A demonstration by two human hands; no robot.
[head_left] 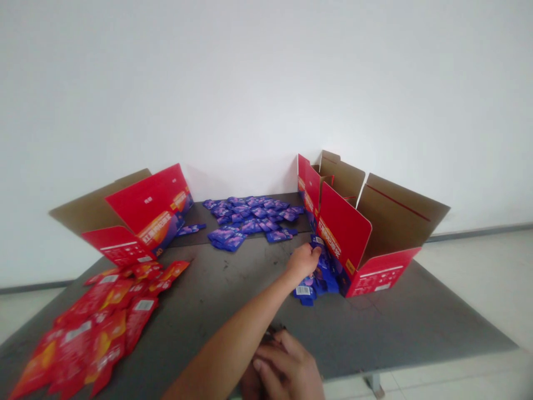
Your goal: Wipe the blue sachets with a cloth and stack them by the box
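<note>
My left arm reaches across the dark table (233,289), and my left hand (303,261) closes on a small bundle of blue packets (318,280) lying against the front of the right red carton (353,244). My right hand (287,369) rests at the near table edge with its fingers curled together over something dark that I cannot make out. A larger heap of blue packets (254,219) lies farther back in the middle of the table.
A second open red carton (141,216) lies on its side at the back left. Several red packets (95,322) are spread over the near left of the table. A white wall stands behind, with pale floor to the right.
</note>
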